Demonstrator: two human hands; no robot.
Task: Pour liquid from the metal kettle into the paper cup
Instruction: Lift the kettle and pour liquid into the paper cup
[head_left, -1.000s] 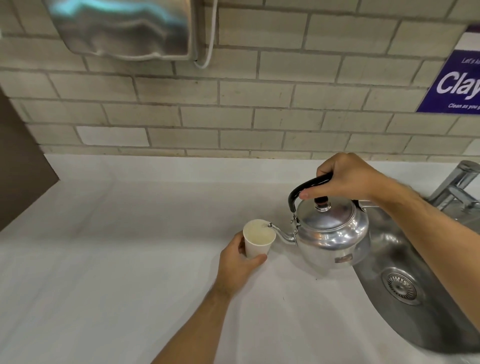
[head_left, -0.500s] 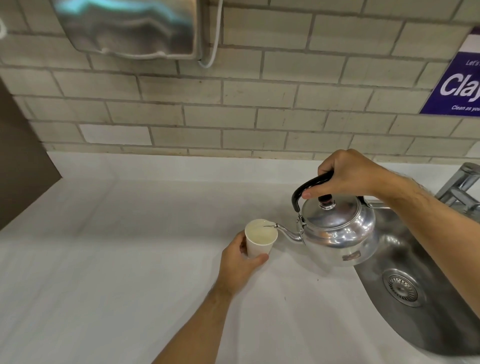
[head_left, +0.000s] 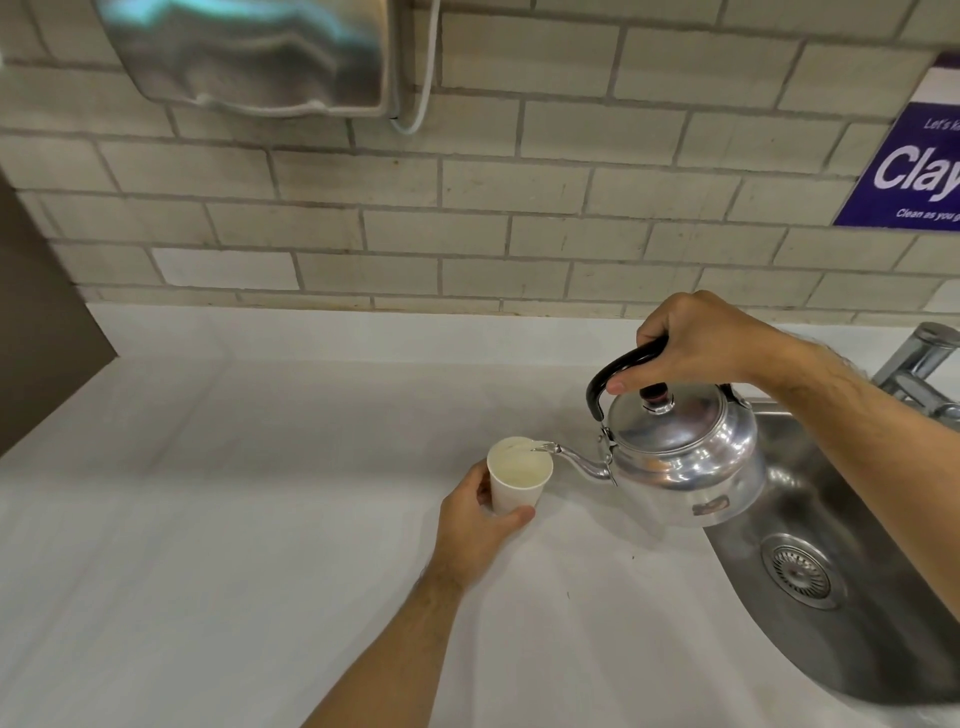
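The right hand is closed around the black handle at the top of the kettle, fingers wrapped over it and the thumb tip pressed on its underside. The kettle hangs directly below this grip, lifted clear of the counter and tilted toward the left, its body over the counter edge where the sink begins. The lid sits in place, its dark knob just under the hand.

The spout points left and its tip lies over the right rim of the cup. Clear liquid shows at the spout tip, running into the cup. The cup's inside looks pale; the fill level cannot be judged.

The left hand holds the cup from its near, lower side: thumb across the front of the base, the other fingers curled around the left wall. The cup stands upright, with its open mouth above the grip. Whether its base touches the counter is hidden by the hand.

1 tap stands at the far right behind the sink. A steel dispenser and a blue sign hang on the tiled wall.
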